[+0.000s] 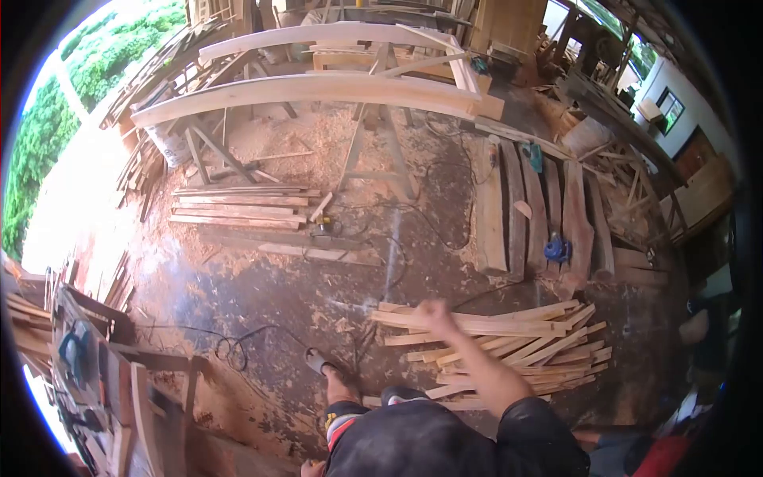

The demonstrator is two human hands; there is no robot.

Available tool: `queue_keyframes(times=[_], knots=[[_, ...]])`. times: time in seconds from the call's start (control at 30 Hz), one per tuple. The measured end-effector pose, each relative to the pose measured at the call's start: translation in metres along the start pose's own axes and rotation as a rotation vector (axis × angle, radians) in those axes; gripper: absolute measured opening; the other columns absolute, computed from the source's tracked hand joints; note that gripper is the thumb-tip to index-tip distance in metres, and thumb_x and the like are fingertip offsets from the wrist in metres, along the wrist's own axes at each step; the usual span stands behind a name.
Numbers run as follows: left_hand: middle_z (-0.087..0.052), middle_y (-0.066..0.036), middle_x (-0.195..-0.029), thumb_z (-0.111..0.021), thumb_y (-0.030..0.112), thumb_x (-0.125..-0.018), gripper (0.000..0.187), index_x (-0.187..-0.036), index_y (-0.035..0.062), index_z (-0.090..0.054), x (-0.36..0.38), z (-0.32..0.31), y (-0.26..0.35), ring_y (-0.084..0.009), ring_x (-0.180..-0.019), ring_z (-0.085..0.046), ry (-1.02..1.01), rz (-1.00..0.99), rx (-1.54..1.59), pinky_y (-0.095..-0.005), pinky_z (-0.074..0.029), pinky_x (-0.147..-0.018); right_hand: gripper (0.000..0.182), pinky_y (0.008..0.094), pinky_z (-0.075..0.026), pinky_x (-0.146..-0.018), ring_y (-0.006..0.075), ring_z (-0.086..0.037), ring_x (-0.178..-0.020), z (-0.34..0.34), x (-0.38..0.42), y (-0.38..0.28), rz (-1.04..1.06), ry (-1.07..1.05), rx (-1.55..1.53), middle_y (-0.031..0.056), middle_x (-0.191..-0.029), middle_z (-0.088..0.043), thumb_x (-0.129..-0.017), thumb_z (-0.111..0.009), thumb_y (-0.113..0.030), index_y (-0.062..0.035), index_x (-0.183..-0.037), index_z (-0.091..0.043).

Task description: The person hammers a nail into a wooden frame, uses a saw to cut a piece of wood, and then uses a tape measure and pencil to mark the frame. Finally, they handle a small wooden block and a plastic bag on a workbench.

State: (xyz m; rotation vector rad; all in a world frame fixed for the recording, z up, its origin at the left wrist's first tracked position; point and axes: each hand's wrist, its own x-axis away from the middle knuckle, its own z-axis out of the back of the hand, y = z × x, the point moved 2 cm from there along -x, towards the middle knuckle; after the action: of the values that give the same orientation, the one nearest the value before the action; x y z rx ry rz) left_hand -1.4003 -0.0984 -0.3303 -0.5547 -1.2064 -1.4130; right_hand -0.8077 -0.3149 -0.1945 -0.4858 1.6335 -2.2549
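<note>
My right hand [434,316] is closed, at the left end of the upper wooden strips in a loose pile [509,327] on the floor. From this view I cannot make out whether it grips a strip or only hovers above them. My left hand [312,468] shows only in part at the bottom edge, low beside my body, and its fingers are not clear. A sandalled foot [319,362] stands on the floor left of the pile.
Long boards lie on trestles [381,171] at the back. Thick planks [513,207] carry a blue power tool [557,250] at the right. More strips [238,211] lie left of centre. Cables [230,342] cross the floor. Part of another person [668,457] shows at bottom right.
</note>
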Motion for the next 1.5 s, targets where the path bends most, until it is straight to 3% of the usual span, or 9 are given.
queue_keyframes(times=[0.27,0.6,0.67,0.9,1.0,1.13,1.23,1.33,1.5], knots=[[-0.066,-0.010,-0.089,-0.078,0.020,-0.076,0.046,-0.113,-0.0003,-0.060,-0.116,0.192,0.277,-0.0148,-0.073,-0.064,-0.290,-0.327,0.090,-0.0318,-0.055,-0.065,0.037,0.0368,-0.054,-0.074,0.0202,-0.070,-0.080,-0.278,0.008,-0.096,0.003,-0.706,0.231,0.0116,-0.091,-0.073,-0.085,-0.073,-0.039,-0.0098,-0.108,-0.071],[-0.066,-0.010,-0.115,-0.082,0.027,-0.074,0.077,-0.138,0.0061,-0.046,-0.094,0.280,0.592,-0.0165,-0.098,-0.062,-0.695,-0.745,-0.244,-0.0330,-0.052,-0.081,0.047,0.0351,-0.054,-0.083,0.0281,-0.070,-0.095,-0.349,-0.174,-0.221,-0.024,-0.769,-0.006,0.0153,-0.102,-0.072,-0.082,-0.076,-0.034,-0.0041,-0.116,-0.064],[-0.066,-0.008,-0.107,-0.081,0.025,-0.076,0.071,-0.136,0.0054,-0.049,-0.144,0.292,0.604,-0.0148,-0.091,-0.061,-0.617,-0.833,-0.316,-0.0310,-0.052,-0.074,0.043,0.0383,-0.052,-0.077,0.0291,-0.070,-0.090,-0.363,-0.208,-0.203,0.308,-0.602,0.084,0.0158,-0.093,-0.071,-0.079,-0.076,-0.033,-0.0038,-0.108,-0.064],[-0.059,-0.003,-0.071,-0.072,0.018,-0.087,0.027,-0.103,-0.0001,-0.063,-0.244,0.412,0.677,-0.0113,-0.062,-0.059,-0.513,-0.477,-0.246,-0.0274,-0.048,-0.055,0.019,0.0333,-0.047,-0.058,0.0133,-0.059,-0.064,-0.296,-0.431,-0.209,-0.151,-0.069,-0.320,0.0018,-0.070,-0.064,-0.080,-0.071,-0.027,-0.0082,-0.079,-0.067],[-0.059,-0.004,-0.069,-0.070,0.021,-0.089,0.026,-0.102,-0.0002,-0.063,-0.265,0.455,0.720,-0.0118,-0.059,-0.058,-0.414,-0.428,-0.216,-0.0277,-0.047,-0.052,0.026,0.0320,-0.051,-0.067,0.0147,-0.058,-0.071,-0.204,-0.528,-0.201,-0.311,0.171,-0.364,0.0001,-0.071,-0.055,-0.083,-0.072,-0.035,-0.0120,-0.091,-0.063],[-0.058,-0.004,-0.066,-0.067,0.025,-0.091,0.027,-0.101,-0.0003,-0.063,-0.306,0.487,0.785,-0.0125,-0.055,-0.057,-0.382,-0.424,-0.203,-0.0282,-0.045,-0.048,0.108,0.0346,-0.052,-0.084,0.0296,-0.056,-0.118,-0.095,-0.611,-0.213,-0.144,0.422,0.061,0.0210,-0.149,-0.038,-0.072,-0.083,-0.044,-0.0070,-0.154,-0.023],[-0.058,-0.005,-0.064,-0.064,0.027,-0.093,0.029,-0.100,-0.0004,-0.063,-0.341,0.505,0.833,-0.0129,-0.051,-0.056,-0.401,-0.465,-0.207,-0.0285,-0.044,-0.045,0.111,0.0341,-0.053,-0.068,0.0284,-0.062,-0.107,-0.021,-0.651,-0.276,-0.346,0.735,-0.075,0.0204,-0.142,-0.049,-0.071,-0.083,-0.035,-0.0057,-0.156,-0.017],[-0.057,-0.005,-0.062,-0.062,0.030,-0.095,0.031,-0.099,-0.0005,-0.063,-0.379,0.530,0.886,-0.0134,-0.048,-0.054,-0.425,-0.517,-0.217,-0.0289,-0.043,-0.042,0.089,0.0267,-0.041,-0.049,0.0151,-0.055,-0.062,0.003,-0.677,-0.304,-0.218,0.879,-0.103,0.0073,-0.090,-0.064,-0.076,-0.077,-0.019,-0.0109,-0.150,-0.028],[-0.057,-0.005,-0.058,-0.058,0.035,-0.098,0.036,-0.097,-0.0006,-0.062,-0.454,0.603,0.981,-0.0142,-0.043,-0.053,-0.450,-0.621,-0.238,-0.0295,-0.041,-0.037,0.076,0.0306,-0.048,-0.056,0.0168,-0.061,-0.069,-0.009,-0.733,-0.307,-0.378,1.059,0.273,0.0117,-0.099,-0.066,-0.079,-0.072,-0.019,-0.0042,-0.145,-0.037]])
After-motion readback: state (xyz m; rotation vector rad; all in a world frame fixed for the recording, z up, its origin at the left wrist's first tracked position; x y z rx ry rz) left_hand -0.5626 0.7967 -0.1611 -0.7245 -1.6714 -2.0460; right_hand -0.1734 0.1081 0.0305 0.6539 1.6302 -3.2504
